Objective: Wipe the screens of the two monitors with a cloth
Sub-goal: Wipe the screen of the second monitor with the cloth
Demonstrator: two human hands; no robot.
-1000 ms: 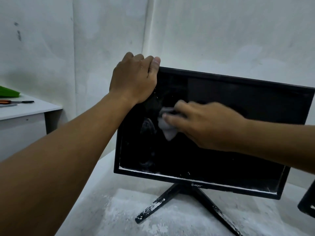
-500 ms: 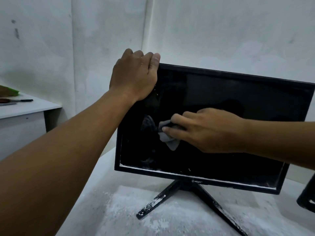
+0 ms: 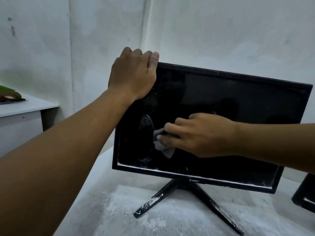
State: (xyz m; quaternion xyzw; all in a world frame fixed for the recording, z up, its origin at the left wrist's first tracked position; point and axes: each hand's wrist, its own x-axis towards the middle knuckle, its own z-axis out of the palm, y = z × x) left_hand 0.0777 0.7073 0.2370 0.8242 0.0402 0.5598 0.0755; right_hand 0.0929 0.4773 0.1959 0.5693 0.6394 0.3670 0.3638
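A black monitor (image 3: pixel 230 99) stands on a forked black stand (image 3: pixel 153 200) streaked with white dust. My left hand (image 3: pixel 134 75) grips its top left corner, fingers curled over the edge. My right hand (image 3: pixel 197 133) holds a small grey cloth (image 3: pixel 162 145) and presses it against the lower left part of the dark screen. White dust lines the bottom bezel. The corner of a second black monitor (image 3: pixel 305 193) shows at the right edge, mostly cut off.
The monitors stand on a white dusty surface (image 3: pixel 119 210) in a corner of white walls. A white desk (image 3: pixel 25 109) at the left carries a green item and a brown object.
My right hand has slid the cloth downward on the screen, from the middle left to the lower left. My left hand keeps its grip on the top corner.
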